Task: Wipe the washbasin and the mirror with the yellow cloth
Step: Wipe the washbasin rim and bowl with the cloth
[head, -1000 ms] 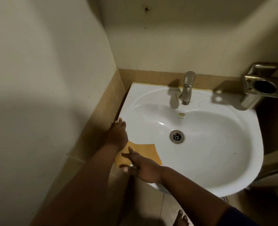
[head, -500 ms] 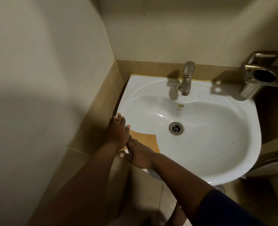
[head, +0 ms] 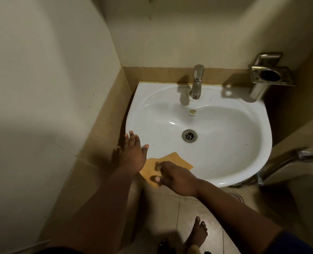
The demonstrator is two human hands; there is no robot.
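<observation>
Cramped tiled corner, washbasin (head: 225, 143) | my right hand (head: 177, 177) presses yellow cloth (head: 172, 160) flat on near-left rim, more cloth showing now | left hand (head: 133, 153) open, braced beside it | wiping underway; mirror unseen.

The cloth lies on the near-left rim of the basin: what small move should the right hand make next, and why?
Probably slide the cloth right along the front rim of the basin. The right hand presses it flat at the near-left corner, the left hand rests open on the left rim, and the remaining rim lies uncovered.
</observation>
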